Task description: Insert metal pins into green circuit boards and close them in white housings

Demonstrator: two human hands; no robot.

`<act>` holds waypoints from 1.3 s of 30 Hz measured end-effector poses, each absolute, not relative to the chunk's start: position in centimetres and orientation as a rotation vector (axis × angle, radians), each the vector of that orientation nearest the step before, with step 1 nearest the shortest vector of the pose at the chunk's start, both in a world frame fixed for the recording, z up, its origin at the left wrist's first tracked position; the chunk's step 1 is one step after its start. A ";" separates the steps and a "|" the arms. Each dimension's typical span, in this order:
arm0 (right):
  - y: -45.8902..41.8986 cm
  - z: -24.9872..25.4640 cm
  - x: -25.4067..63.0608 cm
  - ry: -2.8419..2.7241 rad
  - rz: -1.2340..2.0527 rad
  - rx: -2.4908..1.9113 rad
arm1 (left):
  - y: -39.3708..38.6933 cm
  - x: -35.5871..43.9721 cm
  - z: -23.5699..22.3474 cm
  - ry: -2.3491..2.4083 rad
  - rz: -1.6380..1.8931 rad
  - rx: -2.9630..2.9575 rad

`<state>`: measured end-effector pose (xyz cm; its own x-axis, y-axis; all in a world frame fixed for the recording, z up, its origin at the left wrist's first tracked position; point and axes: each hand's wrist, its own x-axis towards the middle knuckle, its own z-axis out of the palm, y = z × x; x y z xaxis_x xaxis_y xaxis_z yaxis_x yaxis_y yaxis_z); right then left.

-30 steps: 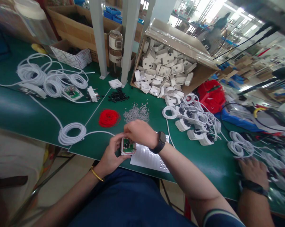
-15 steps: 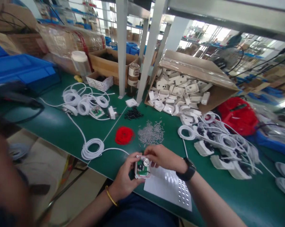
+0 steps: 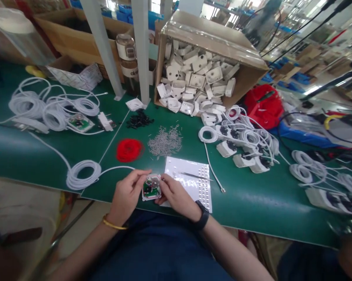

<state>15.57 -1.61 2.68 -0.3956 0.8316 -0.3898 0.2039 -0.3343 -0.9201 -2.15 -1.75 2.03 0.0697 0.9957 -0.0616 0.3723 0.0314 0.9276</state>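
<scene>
Between my two hands is a small white housing (image 3: 151, 188) with a green circuit board inside, its open face turned up to me. My left hand (image 3: 128, 194) grips its left side, fingers along the top edge. On the right side, my right hand (image 3: 176, 195) is closed on the housing, thumb at its upper right corner. A white cable (image 3: 114, 168) runs from behind my left hand to a coil (image 3: 84, 174). Beside my right hand lies a white sheet (image 3: 176, 168) with rows of small round silvery pieces, a pair of tweezers (image 3: 193, 176) across it.
Beyond my hands are a red ring bundle (image 3: 129, 150), a pile of screws (image 3: 165, 141) and small black parts (image 3: 140, 119). A tipped carton (image 3: 211, 31) holds white housings. Coiled cables with white housings (image 3: 252, 162) lie right. Metal posts (image 3: 141, 50) rise behind.
The view has swung right and down. My right hand has moved from above the board to the housing's right side. The tweezers on the sheet now show.
</scene>
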 end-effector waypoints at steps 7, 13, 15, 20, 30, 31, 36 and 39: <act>-1.7 1.6 15.9 -1.375 1.740 -1.277 | -2.4 -1.8 0.8 1.386 0.919 1.478; -2.2 1.2 16.4 -1.318 1.761 -1.180 | -3.4 -2.0 0.4 1.281 0.880 1.622; -2.3 1.1 16.5 -1.313 1.784 -1.133 | -3.4 -2.0 0.4 1.272 0.871 1.655; -2.1 0.8 16.6 -1.244 1.826 -1.126 | -3.3 -1.5 0.6 1.326 0.857 1.713; -2.5 1.7 18.1 -1.350 1.804 -1.237 | -2.6 -1.5 -1.6 1.370 0.795 2.160; -1.9 2.5 18.9 -1.417 1.824 -1.282 | -2.6 -1.6 -1.9 1.358 0.798 2.214; 6.4 6.1 20.3 -1.596 1.248 -1.532 | -2.5 -1.3 -2.1 1.361 0.850 2.351; 13.9 6.1 17.2 -1.997 0.779 -1.571 | -2.5 -1.1 -1.9 1.380 0.859 2.376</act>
<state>17.23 13.91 6.07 -0.2263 0.9738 0.0226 0.7009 0.1789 -0.6904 -1.09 -2.46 -1.87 0.3734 0.8552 0.3594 0.7004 -0.5139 0.4953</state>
